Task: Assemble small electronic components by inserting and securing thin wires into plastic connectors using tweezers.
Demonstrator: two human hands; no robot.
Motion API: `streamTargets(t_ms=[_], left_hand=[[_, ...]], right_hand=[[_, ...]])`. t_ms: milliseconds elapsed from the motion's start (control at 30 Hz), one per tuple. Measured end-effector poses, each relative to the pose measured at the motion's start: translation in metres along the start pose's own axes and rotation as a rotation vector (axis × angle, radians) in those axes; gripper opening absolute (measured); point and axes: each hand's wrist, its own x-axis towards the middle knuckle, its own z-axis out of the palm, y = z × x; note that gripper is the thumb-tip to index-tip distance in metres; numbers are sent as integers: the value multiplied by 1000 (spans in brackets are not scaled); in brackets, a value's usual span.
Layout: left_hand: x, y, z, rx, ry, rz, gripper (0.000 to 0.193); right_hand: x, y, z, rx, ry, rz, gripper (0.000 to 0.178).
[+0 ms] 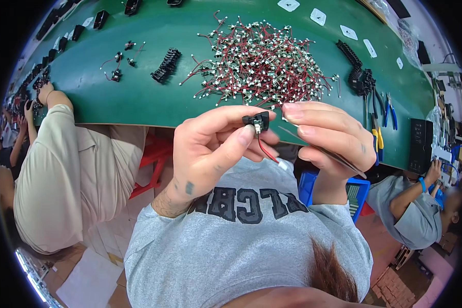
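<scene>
In front of my chest, my left hand [203, 141] pinches a small black plastic housing [249, 120] between thumb and fingers. A small pale circuit piece [258, 124] sits against the housing, under my thumb tip. From it hangs a red and black wire lead [266, 150] ending in a white connector [282, 165]. Just to the right, my right hand [339, 131] is closed around thin dark metal tweezers [350, 167], their tip pointing toward the housing but apart from it. A tiny pale bit shows at the right fingertips; I cannot tell what it is.
Beyond my hands, a large pile of wired circuit pieces [262, 61] covers the green table [138, 102]. Black housings stand in a row [166, 65] to its left and another [349, 54] to its right. Pliers [390, 110] lie at the right; co-workers sit on both sides.
</scene>
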Motion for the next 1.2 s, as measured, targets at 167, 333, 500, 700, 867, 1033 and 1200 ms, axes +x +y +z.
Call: streamTargets(t_ms=[167, 333, 500, 700, 867, 1033, 1200], left_hand=[[2, -6, -5, 233, -53, 135, 25], [5, -5, -5, 437, -96, 228, 22], [4, -4, -4, 501, -108, 257, 21], [6, -3, -4, 576, -81, 283, 21], [9, -2, -7, 695, -105, 366, 22], [12, 0, -8, 839, -130, 458, 22], [12, -4, -8, 854, -128, 470, 23]], right_hand=[[-2, 0, 5, 131, -4, 166, 26], [-3, 1, 1, 175, -22, 234, 29], [-1, -1, -1, 245, -36, 256, 28], [0, 4, 0, 266, -25, 232, 29], [1, 4, 0, 230, -31, 245, 30], [2, 5, -2, 212, -50, 240, 29], [0, 4, -2, 249, -19, 336, 24]])
